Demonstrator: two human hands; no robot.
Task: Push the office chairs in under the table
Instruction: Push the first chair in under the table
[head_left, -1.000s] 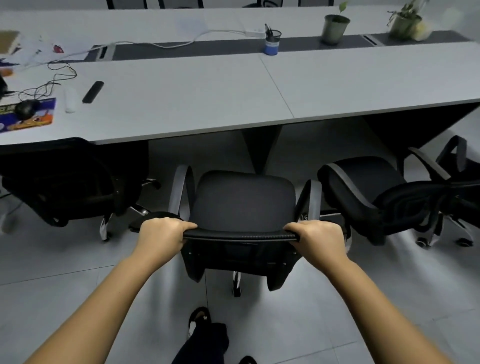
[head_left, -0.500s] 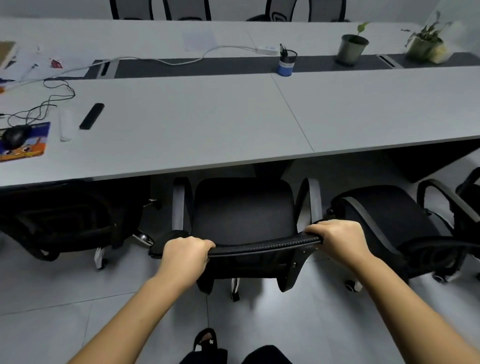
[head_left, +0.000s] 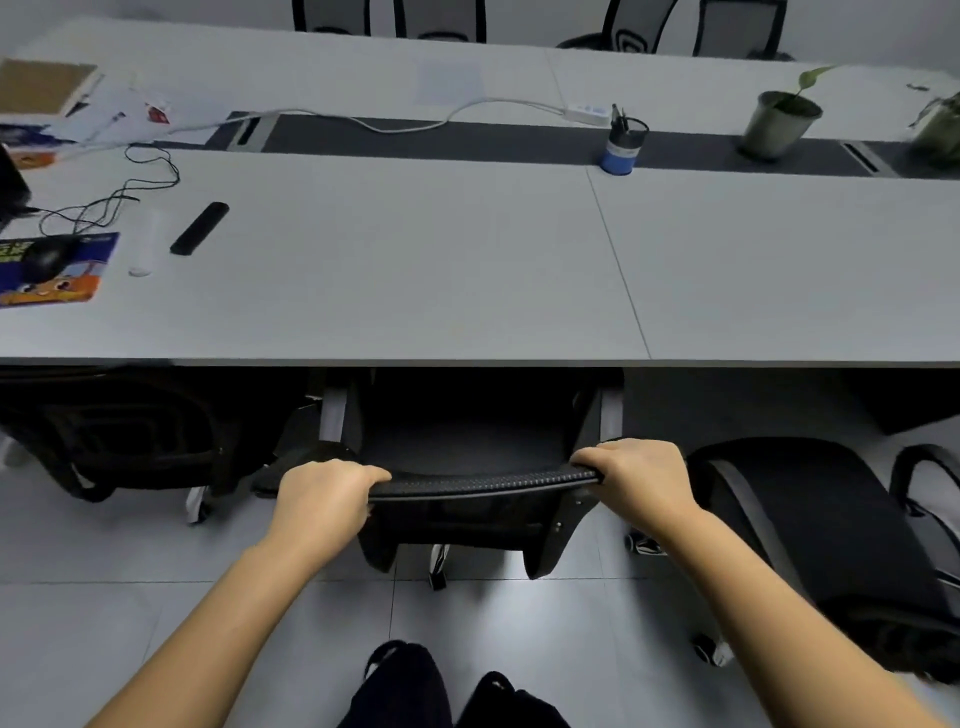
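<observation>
A black office chair (head_left: 467, 493) stands in front of me, its seat and grey armrests mostly under the white table (head_left: 395, 291). My left hand (head_left: 324, 493) grips the left end of its backrest top, and my right hand (head_left: 639, 475) grips the right end. A second black chair (head_left: 810, 525) stands out from the table on the right, turned sideways. A third black chair (head_left: 119, 436) sits at the left, partly under the table edge.
On the table lie a black remote (head_left: 199, 228), a mouse on a coloured pad (head_left: 49, 270), cables, a blue pen cup (head_left: 621, 148) and a potted plant (head_left: 779, 122). Grey tiled floor lies behind me; my feet show at the bottom edge.
The middle chair has rolled forward, with its seat now under the table. Both hands stayed on the backrest and I have stepped closer to the table.
</observation>
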